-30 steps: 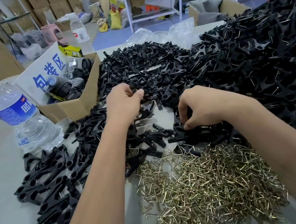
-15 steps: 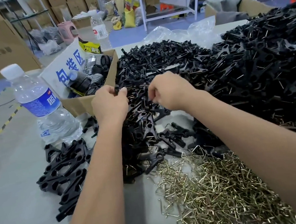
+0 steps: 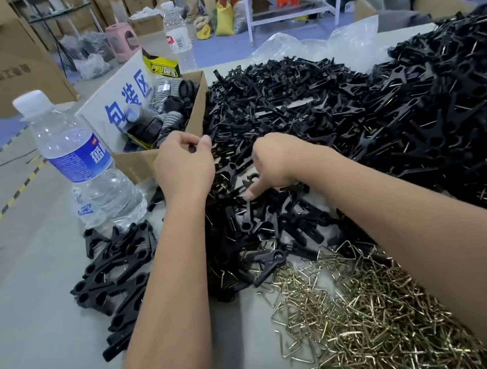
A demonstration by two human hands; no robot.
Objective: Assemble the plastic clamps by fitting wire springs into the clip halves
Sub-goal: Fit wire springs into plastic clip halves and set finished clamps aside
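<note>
Between left hand (image 3: 184, 168) fingers (image 3: 194, 143), small black clip half (image 3: 192, 149)

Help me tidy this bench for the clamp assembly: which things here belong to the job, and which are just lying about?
Part of the job:
- black clip halves
- wire springs
- assembled clamps
- left hand, pinching a small black piece
- right hand, reaching into the halves

Lying about:
- water bottle
- cardboard box of rolls
- plastic bag
</note>
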